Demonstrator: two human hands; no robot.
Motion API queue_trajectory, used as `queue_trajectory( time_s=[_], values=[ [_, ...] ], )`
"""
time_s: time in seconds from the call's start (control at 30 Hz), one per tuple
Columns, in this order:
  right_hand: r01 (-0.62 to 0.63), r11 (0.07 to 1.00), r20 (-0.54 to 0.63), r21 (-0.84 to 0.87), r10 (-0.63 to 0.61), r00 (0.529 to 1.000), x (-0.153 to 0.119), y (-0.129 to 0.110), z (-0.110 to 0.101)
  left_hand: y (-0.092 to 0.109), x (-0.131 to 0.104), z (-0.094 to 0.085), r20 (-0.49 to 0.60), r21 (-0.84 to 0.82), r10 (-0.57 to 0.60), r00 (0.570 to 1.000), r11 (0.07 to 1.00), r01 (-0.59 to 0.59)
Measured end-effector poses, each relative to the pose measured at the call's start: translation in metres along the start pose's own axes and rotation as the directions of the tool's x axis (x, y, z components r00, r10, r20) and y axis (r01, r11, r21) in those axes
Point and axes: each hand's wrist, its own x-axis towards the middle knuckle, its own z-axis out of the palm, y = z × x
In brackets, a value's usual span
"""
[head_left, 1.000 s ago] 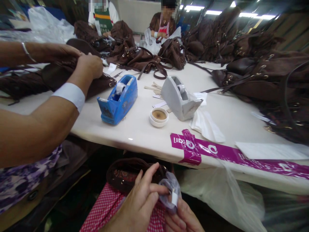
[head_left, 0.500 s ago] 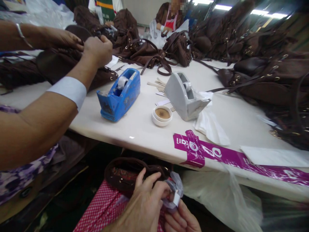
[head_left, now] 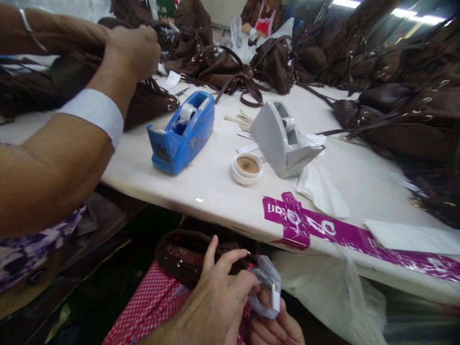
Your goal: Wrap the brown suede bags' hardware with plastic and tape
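Observation:
A dark brown handbag [head_left: 168,261] lies in my lap with its mouth up; patterned lining shows inside. My left hand [head_left: 215,297] reaches over the bag's near rim, two fingers raised and the others curled against clear plastic wrap [head_left: 265,263]. Low on the right, my right hand [head_left: 275,330] has its fingers closed on the same wrap. A small white strip [head_left: 275,299] sticks to the wrap's right side. What the plastic covers is hard to make out. Both hands are below the table edge, beside the bag's right end.
On the white table [head_left: 201,187] stand a blue tape dispenser [head_left: 189,132], a grey tape dispenser [head_left: 280,139] and a round tub [head_left: 247,167] of brown paste. Purple tape [head_left: 316,225] runs along the edge. Brown bags [head_left: 406,115] pile up behind. A co-worker's arms [head_left: 89,105] reach in from the left.
The view has shifted slightly. My hands keep their hold on the plastic, and the white strip has turned more upright. The co-worker's hands at the left have moved a little.

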Motion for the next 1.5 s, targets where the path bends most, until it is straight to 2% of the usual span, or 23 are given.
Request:
queue_trajectory(
  time_s=[0.17, 0.23, 0.37, 0.47, 0.6, 0.73, 0.8, 0.9, 1.0, 1.07, 1.13, 1.23, 1.3, 1.37, 1.43, 1.5],
  values=[
    [0.008, 1.000, 0.019, -0.009, -0.007, 1.000, 0.002, -0.003, 0.012, 0.009, 0.001, -0.008, -0.093, -0.072, -0.004, 0.996, 0.997, -0.003],
    [-0.006, 1.000, 0.024, -0.023, 0.007, 1.000, 0.002, -0.004, 0.012, 0.015, 0.004, -0.016, -0.093, -0.105, -0.087, 0.992, 0.991, 0.078],
    [-0.026, 0.996, -0.056, -0.090, 0.021, 0.998, 0.001, -0.004, 0.008, 0.025, 0.014, -0.026, -0.089, -0.118, -0.264, 0.960, 0.960, 0.253],
    [-0.051, 0.989, -0.101, -0.135, 0.038, 0.994, 0.000, -0.004, 0.005, 0.028, 0.022, -0.027, 0.010, -0.074, -0.336, 0.942, 0.939, 0.336],
    [-0.064, 0.985, -0.117, -0.160, 0.045, 0.992, 0.000, -0.003, 0.006, 0.030, 0.032, -0.027, 0.172, -0.008, -0.407, 0.897, 0.910, 0.415],
    [-0.049, 0.980, -0.138, -0.190, 0.023, 0.990, 0.002, -0.002, 0.011, 0.030, 0.043, -0.026, 0.311, 0.164, -0.410, 0.857, 0.912, 0.376],
    [-0.044, 0.977, -0.140, -0.208, 0.014, 0.990, 0.002, -0.002, 0.013, 0.028, 0.045, -0.022, 0.333, 0.199, -0.391, 0.858, 0.918, 0.342],
    [-0.028, 0.967, -0.192, -0.252, -0.022, 0.981, 0.000, -0.002, 0.017, 0.024, 0.044, -0.016, 0.290, 0.153, -0.371, 0.882, 0.928, 0.340],
    [-0.021, 0.949, -0.261, -0.314, -0.065, 0.963, 0.000, -0.001, 0.023, 0.021, 0.041, -0.013, 0.264, 0.081, -0.393, 0.881, 0.919, 0.386],
    [-0.014, 0.944, -0.266, -0.330, -0.079, 0.961, 0.002, 0.001, 0.027, 0.020, 0.040, -0.014, 0.257, 0.022, -0.400, 0.880, 0.912, 0.409],
    [0.008, 0.951, -0.253, -0.310, -0.090, 0.963, 0.005, 0.002, 0.028, 0.017, 0.039, -0.015, 0.230, -0.045, -0.393, 0.890, 0.910, 0.413],
    [0.075, 0.968, -0.142, -0.239, -0.112, 0.984, 0.011, 0.003, 0.026, 0.011, 0.038, -0.018, 0.170, -0.145, -0.392, 0.904, 0.898, 0.416],
    [0.074, 0.966, -0.117, -0.246, -0.105, 0.988, 0.014, 0.001, 0.025, 0.009, 0.036, -0.023, 0.152, -0.212, -0.392, 0.907, 0.884, 0.418],
    [0.044, 0.947, -0.172, -0.318, -0.103, 0.980, 0.017, -0.003, 0.029, 0.009, 0.032, -0.031, 0.128, -0.273, -0.389, 0.912, 0.871, 0.409],
    [0.030, 0.902, -0.242, -0.431, -0.147, 0.959, 0.020, -0.006, 0.036, 0.012, 0.025, -0.041, 0.029, -0.290, -0.403, 0.915, 0.872, 0.393],
    [0.015, 0.819, -0.270, -0.574, -0.207, 0.940, 0.022, -0.006, 0.045, 0.015, 0.015, -0.051, -0.054, -0.277, -0.443, 0.895, 0.868, 0.413]
  ],
)
